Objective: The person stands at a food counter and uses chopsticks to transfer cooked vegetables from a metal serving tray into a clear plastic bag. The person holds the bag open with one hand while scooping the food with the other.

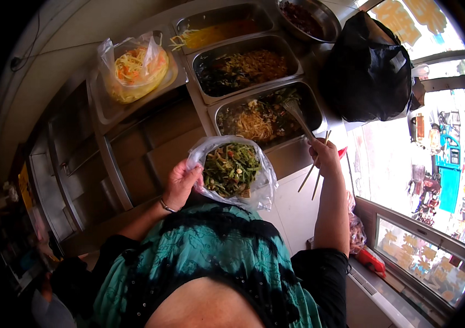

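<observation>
My left hand (pixel 180 184) grips the rim of a clear plastic bag (pixel 268 186) in front of my belly. Chopped green vegetables with a few red bits (pixel 232 170) fill it, perhaps in a bowl that the bag covers. In my right hand (pixel 326 156) are the handle of a metal slotted spoon (pixel 294 110) and a pair of chopsticks (pixel 308 177), which point down past my fingers. The spoon's head rests among mixed greens and pale shreds (pixel 255 125) in the nearest steel pan (pixel 320 119).
Behind it stand a second steel pan (pixel 199 92) of food and a third (pixel 181 22) with yellow liquid. Bagged shredded vegetables (pixel 134 74) sit at the left, over open steel wells (pixel 154 151). A bulky black plastic bag (pixel 367 74) and a steel bowl (pixel 330 24) stand near the window (pixel 425 213).
</observation>
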Available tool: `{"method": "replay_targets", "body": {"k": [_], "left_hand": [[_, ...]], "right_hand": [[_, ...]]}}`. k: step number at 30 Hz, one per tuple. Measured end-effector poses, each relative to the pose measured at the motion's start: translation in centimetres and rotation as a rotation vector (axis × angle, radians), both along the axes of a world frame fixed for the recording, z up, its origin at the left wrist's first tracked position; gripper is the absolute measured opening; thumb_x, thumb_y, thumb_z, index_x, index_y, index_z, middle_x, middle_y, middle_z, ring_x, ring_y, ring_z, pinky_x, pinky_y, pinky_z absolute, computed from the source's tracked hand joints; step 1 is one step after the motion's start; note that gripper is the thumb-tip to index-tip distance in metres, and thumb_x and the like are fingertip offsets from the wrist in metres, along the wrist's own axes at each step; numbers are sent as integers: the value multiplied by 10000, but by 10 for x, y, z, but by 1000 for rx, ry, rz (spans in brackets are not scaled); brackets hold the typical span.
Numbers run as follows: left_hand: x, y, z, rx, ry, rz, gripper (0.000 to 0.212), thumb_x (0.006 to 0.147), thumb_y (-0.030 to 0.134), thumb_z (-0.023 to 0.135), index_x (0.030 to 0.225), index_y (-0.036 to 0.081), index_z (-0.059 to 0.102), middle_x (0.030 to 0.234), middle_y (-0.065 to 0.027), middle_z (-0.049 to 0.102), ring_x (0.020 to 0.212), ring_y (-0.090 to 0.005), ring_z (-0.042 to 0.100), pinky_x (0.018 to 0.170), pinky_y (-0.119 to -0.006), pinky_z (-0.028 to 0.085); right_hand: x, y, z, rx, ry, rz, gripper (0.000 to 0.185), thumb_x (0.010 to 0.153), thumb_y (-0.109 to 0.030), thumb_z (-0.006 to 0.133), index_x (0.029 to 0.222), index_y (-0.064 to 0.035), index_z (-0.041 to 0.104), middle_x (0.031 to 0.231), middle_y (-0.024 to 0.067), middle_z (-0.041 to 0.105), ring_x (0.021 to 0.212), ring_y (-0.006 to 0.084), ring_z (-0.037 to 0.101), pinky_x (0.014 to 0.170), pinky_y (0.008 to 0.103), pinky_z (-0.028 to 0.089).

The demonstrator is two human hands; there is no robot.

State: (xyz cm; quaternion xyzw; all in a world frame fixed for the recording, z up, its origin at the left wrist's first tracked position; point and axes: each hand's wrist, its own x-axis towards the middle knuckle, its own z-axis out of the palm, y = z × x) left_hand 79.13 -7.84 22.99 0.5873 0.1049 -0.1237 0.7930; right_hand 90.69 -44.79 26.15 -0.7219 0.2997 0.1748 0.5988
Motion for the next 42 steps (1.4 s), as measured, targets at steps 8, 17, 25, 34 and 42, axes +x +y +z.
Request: {"method": "replay_targets", "body": {"k": [8,17,25,34,42], "left_hand": [[1,-2,0,16,-12,-17,88,906,143,543,935,61,554,659,2,559,572,-58,520,520,-195,424],[0,-5,4,12,-4,-1,87,912,141,532,939,61,551,660,3,560,569,-57,523,517,-200,433],[1,-4,7,-8,1,-1,78,912,134,532,923,60,556,689,10,557,598,-59,535,545,-211,447],[0,-3,6,-38,28,12,108,912,172,545,926,66,557,686,14,556,584,-50,534,516,-199,456],[4,-3,5,-48,-9,7,110,913,164,539,953,65,563,662,-2,567,536,-54,528,466,-191,446]], "right_hand": [[-37,-8,-9,100,-78,-91,221,865,-231,560,879,-13,593,561,12,483,376,62,357,330,196,255],[-56,-13,1,102,-154,-42,225,875,-197,559,922,20,597,593,11,497,431,60,392,390,185,287],[-60,-10,2,111,-112,-113,186,868,-108,552,979,39,565,633,-11,486,514,62,424,439,187,310],[-70,-7,13,216,-235,-130,157,866,-70,540,967,48,561,714,19,505,610,89,458,527,202,369],[-119,-12,76,209,-201,43,309,813,-79,619,1081,65,569,799,39,579,669,71,502,583,191,392]]}}
